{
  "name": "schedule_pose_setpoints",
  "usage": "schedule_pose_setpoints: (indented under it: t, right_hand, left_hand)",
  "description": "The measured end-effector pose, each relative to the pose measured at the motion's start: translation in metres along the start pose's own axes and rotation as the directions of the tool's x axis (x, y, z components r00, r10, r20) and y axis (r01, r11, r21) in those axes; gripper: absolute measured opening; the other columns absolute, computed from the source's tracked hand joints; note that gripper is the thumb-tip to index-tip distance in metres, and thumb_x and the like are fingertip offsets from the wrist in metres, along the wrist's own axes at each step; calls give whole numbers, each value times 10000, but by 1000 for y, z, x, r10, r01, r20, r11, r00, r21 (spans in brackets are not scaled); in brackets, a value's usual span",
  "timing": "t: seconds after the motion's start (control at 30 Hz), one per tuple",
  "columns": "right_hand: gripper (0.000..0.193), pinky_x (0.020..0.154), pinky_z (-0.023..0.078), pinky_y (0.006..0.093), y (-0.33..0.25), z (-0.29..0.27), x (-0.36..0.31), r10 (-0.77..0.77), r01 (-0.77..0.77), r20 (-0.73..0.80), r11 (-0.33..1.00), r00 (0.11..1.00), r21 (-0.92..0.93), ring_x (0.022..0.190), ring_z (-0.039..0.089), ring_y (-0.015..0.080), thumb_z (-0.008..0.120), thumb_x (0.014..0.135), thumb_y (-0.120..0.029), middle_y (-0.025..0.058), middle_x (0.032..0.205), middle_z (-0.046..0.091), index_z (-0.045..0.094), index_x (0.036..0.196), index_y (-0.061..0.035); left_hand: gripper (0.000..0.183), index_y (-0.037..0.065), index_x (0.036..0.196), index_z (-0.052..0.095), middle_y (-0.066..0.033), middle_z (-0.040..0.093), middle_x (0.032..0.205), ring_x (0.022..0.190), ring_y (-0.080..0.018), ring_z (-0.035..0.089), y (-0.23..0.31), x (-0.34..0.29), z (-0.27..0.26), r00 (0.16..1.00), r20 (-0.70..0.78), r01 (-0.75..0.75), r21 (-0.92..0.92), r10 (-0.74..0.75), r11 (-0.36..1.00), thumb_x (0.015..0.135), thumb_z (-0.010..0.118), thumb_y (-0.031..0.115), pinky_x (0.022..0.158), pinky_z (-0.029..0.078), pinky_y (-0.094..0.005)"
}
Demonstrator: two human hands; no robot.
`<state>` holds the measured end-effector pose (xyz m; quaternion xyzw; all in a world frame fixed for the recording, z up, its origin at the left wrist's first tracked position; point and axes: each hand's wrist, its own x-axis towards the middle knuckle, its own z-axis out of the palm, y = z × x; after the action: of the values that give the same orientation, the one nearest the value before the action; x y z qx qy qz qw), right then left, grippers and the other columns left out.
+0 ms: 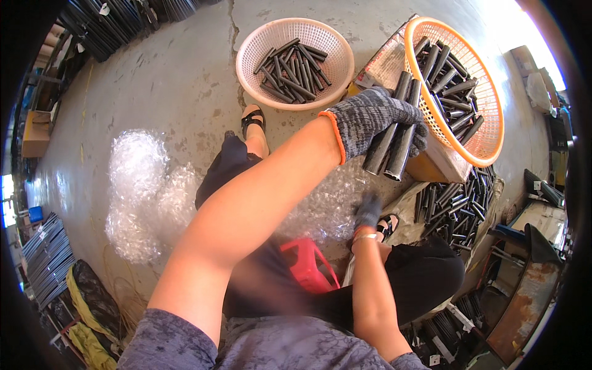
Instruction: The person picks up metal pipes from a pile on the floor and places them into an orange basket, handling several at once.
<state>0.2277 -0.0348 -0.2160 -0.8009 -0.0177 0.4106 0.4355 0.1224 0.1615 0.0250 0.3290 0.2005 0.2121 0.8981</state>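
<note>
The left hand [385,117], in a gray glove with an orange edge, is closed around two black tubes [383,148]. They tilt in front of the orange basket [493,117], but I can't tell if they touch it. That basket sits tipped on a box [441,161] and has lots of black tubes inside. The right hand [368,211] wears a dark glove and is low down, near a black shoe [387,227]. It is blurry, so I can't tell if it is open or holding something. A pale basket [296,102] on the floor [197,80] holds more thin black tubes. A pile of short tubes [459,206] lies below the box. Clear plastic [139,191] lies to the left, and a red stool [305,262] shows between the legs.
</note>
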Motion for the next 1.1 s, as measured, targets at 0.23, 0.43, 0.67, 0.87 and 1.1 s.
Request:
schedule_pose_setpoints:
  t: [0.23,0.43,0.67,0.87,1.1]
  right_hand:
    - [480,925,464,355,-196,-3,-2,-710,488,518,705,478,515,1039,560,219,520,907,-405,106,1120,568,477,1221,-44]
    - [229,739,492,377,-65,12,38,-867,956,428,162,255,-243,889,586,280,562,846,-199,134,968,593,558,1000,-29]
    - [358,662,452,354,131,-35,58,-158,290,272,771,949,-566,809,580,254,535,870,-312,113,1033,599,531,1127,-62]
    - [452,532,471,264,-120,-4,-18,-418,320,187,859,889,400,708,588,149,474,933,-341,60,1042,590,418,1286,-64]
    - [423,1010,344,425,-174,14,19,-737,796,508,586,446,151,1151,451,279,392,950,-282,132,1247,479,394,1294,-35]
  left_hand:
    - [257,-50,979,613,-134,664,902,781,-201,658,-11,17,5,1000,20,14,13,-15,1000,845,614,169,735,545,-300]
    - [245,-92,981,554,-223,638,913,830,-296,661,-8,11,2,999,-6,40,-44,-40,998,855,581,116,747,560,-347]
    - [279,-109,1022,561,-221,647,910,818,-291,667,0,9,12,999,-2,43,-29,-44,999,863,564,120,703,569,-356]
    - [243,-62,1006,589,-163,663,858,749,-239,671,-3,7,2,999,-33,2,-9,-3,1000,851,576,125,643,565,-322]
    - [246,-67,972,600,-164,661,866,783,-244,665,-4,11,7,994,102,-31,-128,44,991,855,587,149,723,555,-321]
